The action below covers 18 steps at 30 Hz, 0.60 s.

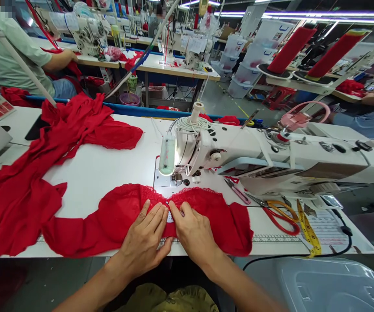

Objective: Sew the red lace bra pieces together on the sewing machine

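A red bra [118, 216] with lace along its upper edge lies spread across the front of the white sewing table. My left hand [146, 236] grips its middle, fingers close together on the fabric and thumb near the lower edge. Beside it, my right hand [195, 232] holds the same middle part, with index finger straight and other fingers curled. A small white patch [170, 216] shows between the hands; I cannot make out what it is. Just beyond my fingertips is the presser foot [177, 177] of the lit sewing machine [200, 151].
Red fabric [60, 143] is heaped at the left. Thread snips [237, 190], orange-handled scissors [281, 216] and a yellow tape measure [308, 229] lie to the right. A translucent bin lid [333, 281] is at lower right. A co-worker [14, 56] sits at far left; red thread cones [291, 50] stand at upper right.
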Available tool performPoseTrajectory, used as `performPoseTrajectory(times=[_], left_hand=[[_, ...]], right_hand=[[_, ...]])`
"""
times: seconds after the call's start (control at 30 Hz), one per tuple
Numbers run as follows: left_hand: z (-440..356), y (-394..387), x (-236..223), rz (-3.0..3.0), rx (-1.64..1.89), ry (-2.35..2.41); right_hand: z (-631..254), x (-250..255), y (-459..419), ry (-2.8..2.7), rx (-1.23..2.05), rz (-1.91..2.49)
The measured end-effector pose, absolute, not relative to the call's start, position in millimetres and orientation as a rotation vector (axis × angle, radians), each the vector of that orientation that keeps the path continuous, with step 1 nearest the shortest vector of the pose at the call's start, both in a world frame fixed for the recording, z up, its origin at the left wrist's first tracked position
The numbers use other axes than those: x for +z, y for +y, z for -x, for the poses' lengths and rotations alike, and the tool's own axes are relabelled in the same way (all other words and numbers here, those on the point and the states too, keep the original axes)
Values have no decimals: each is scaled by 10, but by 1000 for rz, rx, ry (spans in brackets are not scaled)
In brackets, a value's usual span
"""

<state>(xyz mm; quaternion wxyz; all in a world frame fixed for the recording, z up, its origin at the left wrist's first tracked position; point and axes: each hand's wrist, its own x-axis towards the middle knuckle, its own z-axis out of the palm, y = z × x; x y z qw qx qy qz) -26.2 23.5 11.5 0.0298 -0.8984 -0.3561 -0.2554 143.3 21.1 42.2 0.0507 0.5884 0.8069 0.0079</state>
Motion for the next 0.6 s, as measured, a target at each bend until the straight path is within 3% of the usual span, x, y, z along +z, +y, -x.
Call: performPoseTrajectory(times=[0.23, 0.37, 0.5, 0.6], left_hand=[[317, 207, 172, 2800, -771, -1184], [361, 284, 291, 2848, -851, -1260], [310, 452, 329, 2789, -1112, -1379], [276, 514, 223, 2865, -999, -1399]], right_hand=[[-1776, 477, 246, 2488, 51, -2002], [-1878, 524, 260, 2785, 22, -2131], [-1765, 498, 364, 3108, -122, -1872], [-1707, 410, 450, 3187, -238, -1698]])
